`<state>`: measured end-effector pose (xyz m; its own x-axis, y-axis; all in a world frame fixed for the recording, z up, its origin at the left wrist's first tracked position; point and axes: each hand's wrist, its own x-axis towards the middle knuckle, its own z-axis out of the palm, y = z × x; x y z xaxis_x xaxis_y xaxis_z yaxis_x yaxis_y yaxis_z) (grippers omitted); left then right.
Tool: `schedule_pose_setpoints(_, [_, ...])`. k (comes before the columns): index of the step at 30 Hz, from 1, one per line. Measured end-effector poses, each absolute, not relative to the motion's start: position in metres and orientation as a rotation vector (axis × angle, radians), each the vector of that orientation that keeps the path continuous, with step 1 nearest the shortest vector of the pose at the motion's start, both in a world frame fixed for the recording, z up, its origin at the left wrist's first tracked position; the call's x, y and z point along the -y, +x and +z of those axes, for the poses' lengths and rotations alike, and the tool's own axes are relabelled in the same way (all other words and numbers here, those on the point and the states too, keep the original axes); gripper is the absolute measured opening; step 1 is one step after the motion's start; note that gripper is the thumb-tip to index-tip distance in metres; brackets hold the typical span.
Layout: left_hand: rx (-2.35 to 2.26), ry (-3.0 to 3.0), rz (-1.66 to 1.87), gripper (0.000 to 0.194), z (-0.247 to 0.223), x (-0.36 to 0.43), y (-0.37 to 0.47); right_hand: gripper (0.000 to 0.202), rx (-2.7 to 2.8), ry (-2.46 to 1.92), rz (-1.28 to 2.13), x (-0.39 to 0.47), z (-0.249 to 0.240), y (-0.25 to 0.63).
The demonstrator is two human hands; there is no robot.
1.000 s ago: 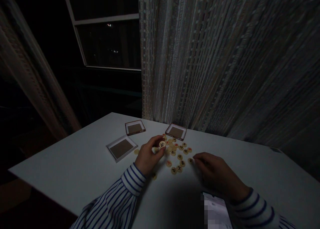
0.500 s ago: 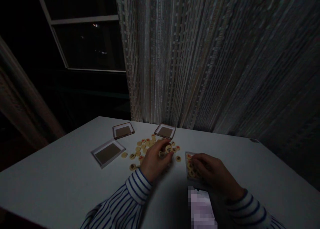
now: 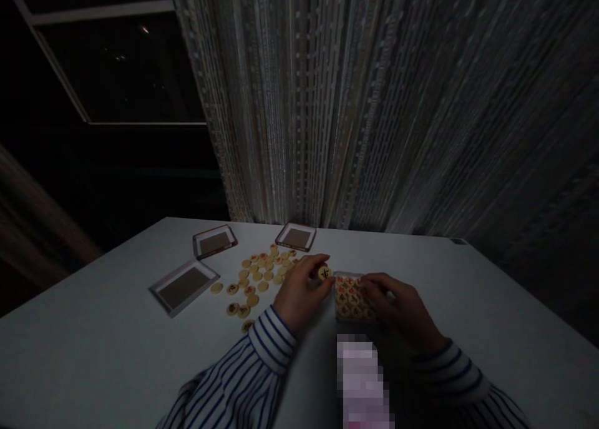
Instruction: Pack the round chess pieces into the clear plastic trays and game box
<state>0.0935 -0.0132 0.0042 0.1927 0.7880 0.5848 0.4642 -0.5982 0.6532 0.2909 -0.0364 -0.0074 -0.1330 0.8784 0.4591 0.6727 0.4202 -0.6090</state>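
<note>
Between the thumb and fingers of my left hand is a round Chinese chess piece with a black character, tilted just left of a small shallow box. Rows of Chinese chess pieces with red and black characters lie in that box. My right hand is at the box's right side, its fingertips closed together over the upper right pieces; what they hold, if anything, is hidden. To the left of my left hand, many loose Chinese chess pieces are scattered, some face up and some blank side up.
Three shallow empty trays or lids stand left and behind the loose pieces, one at the back. A phone-like object with a pixelated screen lies nearest me on the white table. A curtain hangs behind.
My left hand has carried its chess piece right, close to the box. The right hand stays at the box, where more pieces now show. The view has turned slightly to the right.
</note>
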Motion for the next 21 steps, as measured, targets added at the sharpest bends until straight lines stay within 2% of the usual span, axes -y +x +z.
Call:
schedule_pose_setpoints(12, [-1.128, 2.157, 1.34, 0.027, -0.015, 0.002, 0.125, 0.022, 1.824, -1.356, 0.107, 0.034, -0.019, 0.309])
schedule_pose_setpoints(21, [-1.177, 2.198, 1.404, 0.024, -0.039, 0.005, 0.116, 0.024, 1.888, -1.361, -0.075, 0.031, -0.035, 0.316])
